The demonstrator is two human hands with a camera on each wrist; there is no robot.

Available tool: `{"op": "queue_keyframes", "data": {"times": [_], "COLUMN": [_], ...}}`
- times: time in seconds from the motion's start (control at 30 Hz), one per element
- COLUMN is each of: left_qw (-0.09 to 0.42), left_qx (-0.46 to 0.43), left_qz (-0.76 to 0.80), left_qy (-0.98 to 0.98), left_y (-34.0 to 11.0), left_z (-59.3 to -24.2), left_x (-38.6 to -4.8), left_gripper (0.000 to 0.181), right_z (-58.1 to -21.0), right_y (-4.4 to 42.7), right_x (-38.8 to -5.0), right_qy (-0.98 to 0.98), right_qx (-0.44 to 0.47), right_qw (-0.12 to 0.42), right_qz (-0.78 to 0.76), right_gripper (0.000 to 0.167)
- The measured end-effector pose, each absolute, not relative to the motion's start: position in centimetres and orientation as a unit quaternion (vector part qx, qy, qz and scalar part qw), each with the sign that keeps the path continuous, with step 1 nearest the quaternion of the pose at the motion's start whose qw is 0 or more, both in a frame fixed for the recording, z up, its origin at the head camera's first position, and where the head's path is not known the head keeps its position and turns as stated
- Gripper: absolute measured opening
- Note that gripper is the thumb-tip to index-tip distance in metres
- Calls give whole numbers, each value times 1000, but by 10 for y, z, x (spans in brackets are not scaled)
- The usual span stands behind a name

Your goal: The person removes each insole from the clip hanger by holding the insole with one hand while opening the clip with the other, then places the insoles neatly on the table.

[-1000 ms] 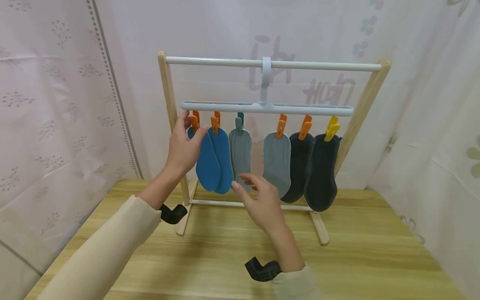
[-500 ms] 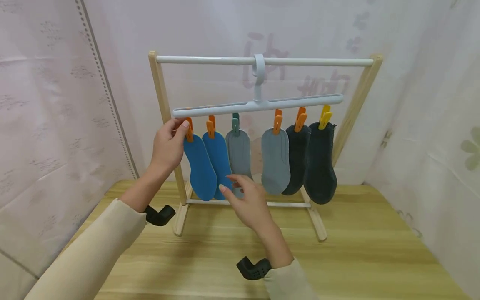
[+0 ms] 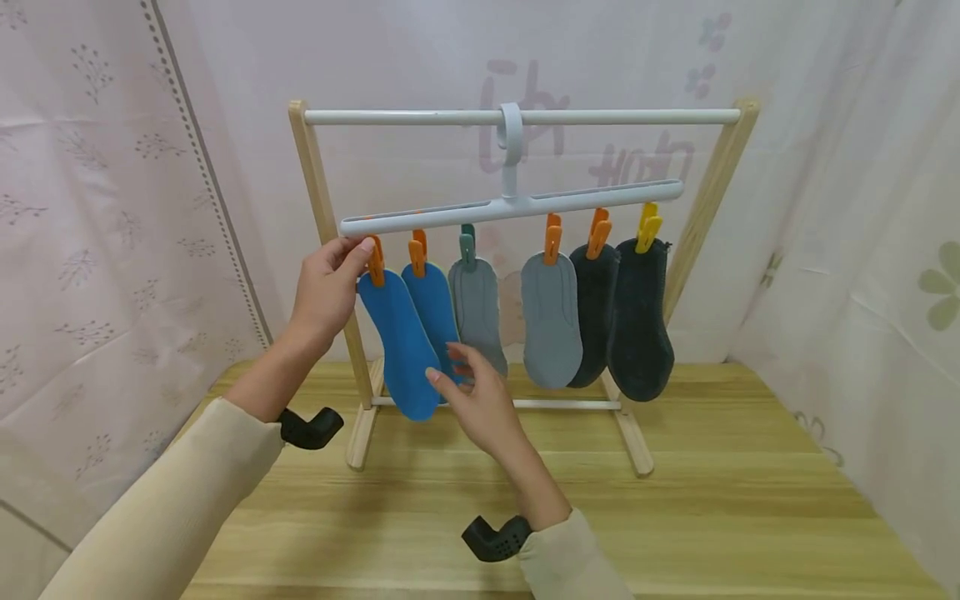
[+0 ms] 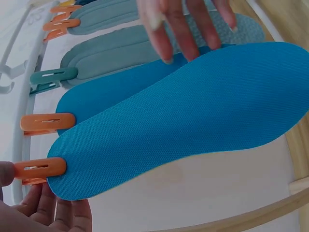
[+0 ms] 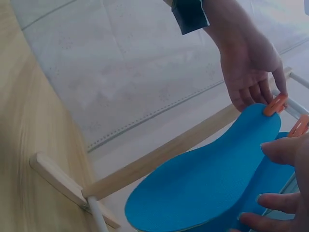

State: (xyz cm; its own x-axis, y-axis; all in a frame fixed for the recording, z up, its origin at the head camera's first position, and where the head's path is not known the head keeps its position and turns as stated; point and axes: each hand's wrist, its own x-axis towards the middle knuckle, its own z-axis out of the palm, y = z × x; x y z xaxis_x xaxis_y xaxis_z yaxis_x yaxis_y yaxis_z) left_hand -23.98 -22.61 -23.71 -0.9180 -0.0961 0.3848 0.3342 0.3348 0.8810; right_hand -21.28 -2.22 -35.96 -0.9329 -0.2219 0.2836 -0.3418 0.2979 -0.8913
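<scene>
My left hand (image 3: 324,290) pinches the orange clothespin (image 4: 41,167) at the left end of the pale hanger (image 3: 431,218). From that clothespin hangs a blue insole (image 3: 405,358), with a second blue insole (image 3: 431,304) partly behind it on another orange clothespin (image 3: 418,254). My right hand (image 3: 486,404) is beside the lower part of the blue insoles, thumb and fingers apart. In the left wrist view its fingertips (image 4: 192,50) lie at the edge of the blue insoles; whether they touch is unclear. The hanger tilts, left end lower.
Two grey insoles (image 3: 551,325) and two dark insoles (image 3: 641,333) hang further right, on green, orange and yellow clothespins. The hanger hooks over the white rod (image 3: 637,117) of a wooden rack (image 3: 710,200). The rack stands on a wooden table (image 3: 390,533), with patterned curtains around.
The hanger's left end has dropped and its right end has risen. My left hand has shifted down with the orange clothespin. My right hand has moved left to the blue insoles.
</scene>
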Motion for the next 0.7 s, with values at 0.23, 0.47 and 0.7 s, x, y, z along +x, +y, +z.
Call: {"op": "queue_keyframes", "data": {"times": [0.23, 0.47, 0.7], "left_qw": [164, 159, 172], "left_qx": [-90, -114, -130], "left_qz": [-576, -598, -606], "left_qy": [-796, -778, -765], "left_y": [-230, -232, -235], "left_z": [-242, -246, -249], "left_x": [-244, -246, -249], "left_gripper": [53, 56, 55], "right_z": [-370, -371, -372], "right_y": [-27, -34, -40], "right_x": [-218, -219, -217], "right_qy": [-787, -773, -742], "right_qx": [196, 197, 205], "right_qw": [4, -24, -42], "right_qz": [586, 603, 637], "right_gripper": [63, 58, 42]}}
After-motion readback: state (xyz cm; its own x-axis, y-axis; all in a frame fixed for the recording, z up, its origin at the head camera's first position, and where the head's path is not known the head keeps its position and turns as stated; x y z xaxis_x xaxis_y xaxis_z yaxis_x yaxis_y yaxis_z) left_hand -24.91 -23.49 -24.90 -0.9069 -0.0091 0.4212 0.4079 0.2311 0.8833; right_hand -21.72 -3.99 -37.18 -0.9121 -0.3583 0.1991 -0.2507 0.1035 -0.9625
